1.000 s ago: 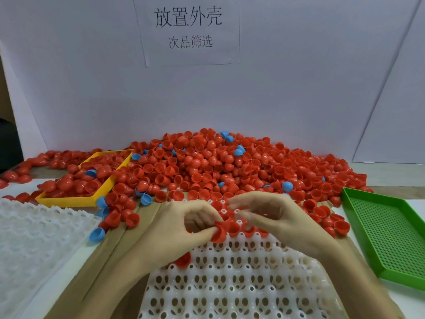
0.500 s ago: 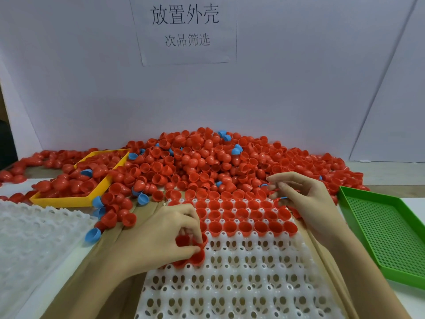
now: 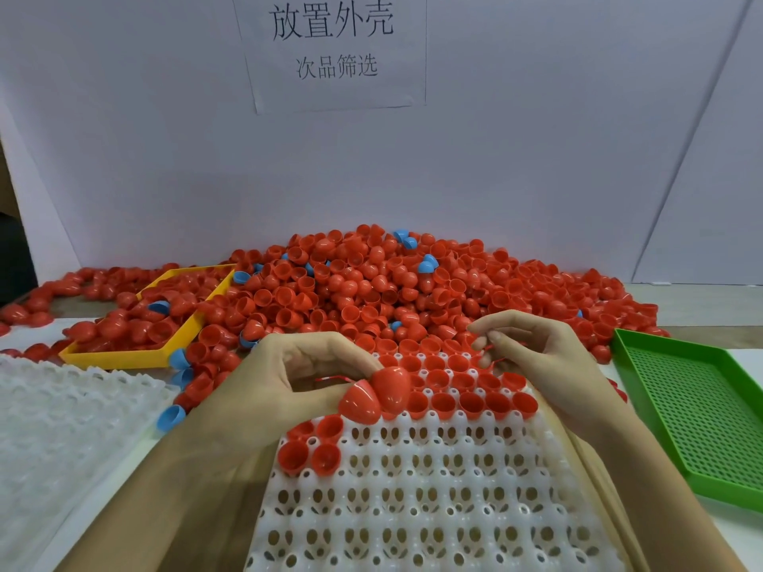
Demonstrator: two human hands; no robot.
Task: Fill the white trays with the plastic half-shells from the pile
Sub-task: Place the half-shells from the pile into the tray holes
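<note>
Plain pale grey-white wall panels [image 3: 536, 158] behind the table, w/ a white paper sign [image 3: 334, 51] in black Chinese characters taped up top-centre. Light even, soft.

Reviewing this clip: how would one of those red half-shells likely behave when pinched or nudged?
Probably very light: the left hand holds red half-shells at its fingertips alone. Their glossy domes suggest they are slippery and apt to roll or rock if set rim-up outside the white tray. They look thin-walled, so likely slightly flexible.

I get bright, even overhead light, faint shadows, small glints on glossy red half-shells [image 3: 390, 383]; wide-angle bending at edges, mild softness throughout.
</note>
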